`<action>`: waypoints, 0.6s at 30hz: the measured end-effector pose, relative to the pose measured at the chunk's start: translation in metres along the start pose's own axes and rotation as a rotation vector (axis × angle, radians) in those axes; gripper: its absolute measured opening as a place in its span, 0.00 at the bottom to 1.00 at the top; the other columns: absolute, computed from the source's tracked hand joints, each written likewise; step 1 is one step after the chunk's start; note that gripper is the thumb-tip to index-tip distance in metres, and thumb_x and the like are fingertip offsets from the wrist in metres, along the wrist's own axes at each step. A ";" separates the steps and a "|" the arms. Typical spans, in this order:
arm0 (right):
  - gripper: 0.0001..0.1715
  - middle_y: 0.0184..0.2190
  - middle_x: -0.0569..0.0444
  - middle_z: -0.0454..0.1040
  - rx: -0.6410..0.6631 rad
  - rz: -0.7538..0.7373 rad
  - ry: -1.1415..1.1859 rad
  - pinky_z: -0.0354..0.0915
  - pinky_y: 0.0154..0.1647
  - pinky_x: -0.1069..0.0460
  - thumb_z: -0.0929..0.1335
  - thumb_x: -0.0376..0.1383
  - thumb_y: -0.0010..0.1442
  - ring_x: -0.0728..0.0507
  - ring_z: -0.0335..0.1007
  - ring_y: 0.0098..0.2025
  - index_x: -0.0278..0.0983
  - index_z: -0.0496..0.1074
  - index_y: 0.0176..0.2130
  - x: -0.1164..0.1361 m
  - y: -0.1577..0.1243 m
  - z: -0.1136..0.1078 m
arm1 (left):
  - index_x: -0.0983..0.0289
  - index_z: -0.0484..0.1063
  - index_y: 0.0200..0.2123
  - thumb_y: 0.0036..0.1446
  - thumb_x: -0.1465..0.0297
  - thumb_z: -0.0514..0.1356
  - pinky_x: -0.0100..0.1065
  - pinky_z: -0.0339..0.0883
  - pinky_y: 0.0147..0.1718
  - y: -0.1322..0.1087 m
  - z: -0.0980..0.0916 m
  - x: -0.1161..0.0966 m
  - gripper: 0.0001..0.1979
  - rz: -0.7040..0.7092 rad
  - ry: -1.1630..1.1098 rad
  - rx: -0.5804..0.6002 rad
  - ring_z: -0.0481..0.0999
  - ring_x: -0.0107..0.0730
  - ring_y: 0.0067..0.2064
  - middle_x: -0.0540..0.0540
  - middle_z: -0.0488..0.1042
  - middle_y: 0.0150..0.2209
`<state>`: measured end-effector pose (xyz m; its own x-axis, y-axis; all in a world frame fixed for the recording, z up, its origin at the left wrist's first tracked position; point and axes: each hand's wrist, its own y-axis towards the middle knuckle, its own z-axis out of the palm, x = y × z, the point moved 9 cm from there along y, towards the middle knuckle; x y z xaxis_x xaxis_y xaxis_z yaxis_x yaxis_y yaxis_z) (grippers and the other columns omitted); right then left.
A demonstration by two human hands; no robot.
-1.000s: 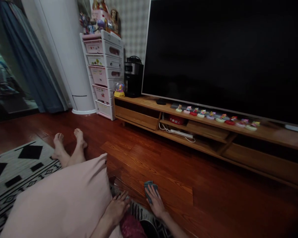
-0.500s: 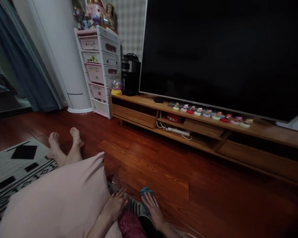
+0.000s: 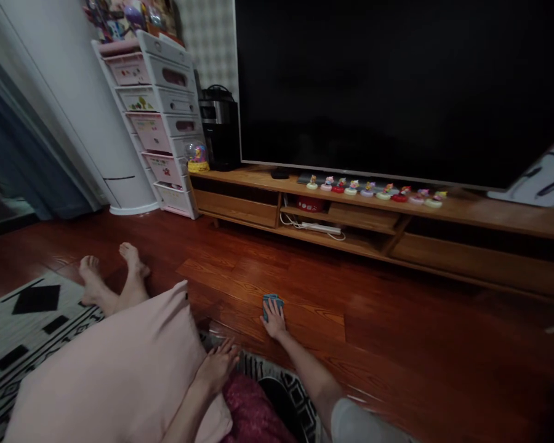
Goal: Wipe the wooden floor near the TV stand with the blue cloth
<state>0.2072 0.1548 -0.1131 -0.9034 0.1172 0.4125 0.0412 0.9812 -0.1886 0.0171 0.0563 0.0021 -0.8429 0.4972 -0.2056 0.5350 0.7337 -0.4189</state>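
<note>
On a glossy wooden floor (image 3: 305,274), the right hand (image 3: 274,318) lies spread flat over a blue cloth (image 3: 268,298) without clutching it, the work seemingly under way, how much remains impossible to tell, while the left hand (image 3: 218,367), loosely open and apparently empty, rests by a pillow (image 3: 106,363).

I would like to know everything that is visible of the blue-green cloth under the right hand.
The blue-green cloth is small and looks like soft fabric, seemingly folded, with layered edges at its far side. It lies low on the reddish-brown wooden floor, between the person and the long wooden TV stand. The right hand rests on top, fingers spread, covering much of it. Its underside is hidden, and whether it is wet cannot be told.
</note>
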 end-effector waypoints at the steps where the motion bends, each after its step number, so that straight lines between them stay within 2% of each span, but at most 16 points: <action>1: 0.39 0.72 0.54 0.34 0.023 -0.020 0.008 0.30 0.69 0.37 0.58 0.50 0.67 0.39 0.26 0.72 0.44 0.41 0.70 0.003 -0.001 0.004 | 0.60 0.58 0.66 0.67 0.67 0.43 0.48 0.53 0.63 0.001 0.001 0.001 0.25 -0.002 0.001 0.003 0.51 0.41 0.69 0.59 0.52 0.69; 3: 0.44 0.72 0.53 0.32 0.088 -0.105 0.035 0.30 0.69 0.39 0.59 0.55 0.65 0.39 0.25 0.72 0.43 0.39 0.70 0.005 -0.012 0.016 | 0.61 0.54 0.67 0.67 0.67 0.43 0.48 0.53 0.63 0.005 0.005 0.003 0.27 -0.003 0.005 0.006 0.50 0.41 0.69 0.58 0.48 0.70; 5: 0.45 0.72 0.53 0.32 0.114 -0.199 0.062 0.33 0.70 0.41 0.59 0.56 0.65 0.41 0.25 0.72 0.43 0.39 0.70 -0.005 -0.032 0.021 | 0.60 0.51 0.68 0.66 0.66 0.44 0.49 0.53 0.63 0.010 0.009 0.003 0.28 0.010 0.003 -0.010 0.48 0.41 0.70 0.58 0.45 0.71; 7: 0.42 0.72 0.53 0.33 0.056 -0.232 0.058 0.35 0.70 0.42 0.58 0.54 0.66 0.43 0.26 0.72 0.44 0.39 0.70 -0.032 -0.055 0.013 | 0.59 0.49 0.69 0.65 0.66 0.46 0.50 0.52 0.63 0.017 0.013 0.001 0.29 0.041 0.004 -0.025 0.45 0.41 0.70 0.57 0.43 0.71; 11: 0.33 0.72 0.54 0.39 -0.085 -0.169 -0.043 0.38 0.70 0.41 0.56 0.45 0.69 0.43 0.29 0.72 0.44 0.45 0.70 -0.103 -0.094 -0.012 | 0.60 0.48 0.69 0.61 0.68 0.52 0.48 0.44 0.66 0.035 0.027 -0.012 0.33 0.117 0.013 0.009 0.40 0.39 0.71 0.58 0.41 0.71; 13: 0.31 0.72 0.55 0.41 -0.110 -0.178 -0.084 0.40 0.70 0.41 0.55 0.41 0.69 0.44 0.32 0.72 0.45 0.47 0.69 -0.123 -0.105 -0.019 | 0.60 0.47 0.69 0.59 0.67 0.55 0.48 0.40 0.67 0.047 0.034 -0.019 0.36 0.147 0.014 0.029 0.40 0.40 0.71 0.58 0.40 0.71; 18: 0.33 0.72 0.57 0.41 -0.158 -0.200 -0.100 0.41 0.71 0.42 0.55 0.38 0.68 0.45 0.34 0.72 0.47 0.46 0.69 -0.131 -0.113 -0.022 | 0.57 0.44 0.70 0.56 0.63 0.59 0.52 0.38 0.66 0.085 0.052 -0.030 0.42 0.206 0.022 0.024 0.38 0.43 0.71 0.60 0.37 0.71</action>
<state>0.3301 0.0315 -0.1259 -0.9378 -0.0894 0.3356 -0.0833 0.9960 0.0326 0.0852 0.0795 -0.0732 -0.7142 0.6459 -0.2696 0.6942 0.6045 -0.3906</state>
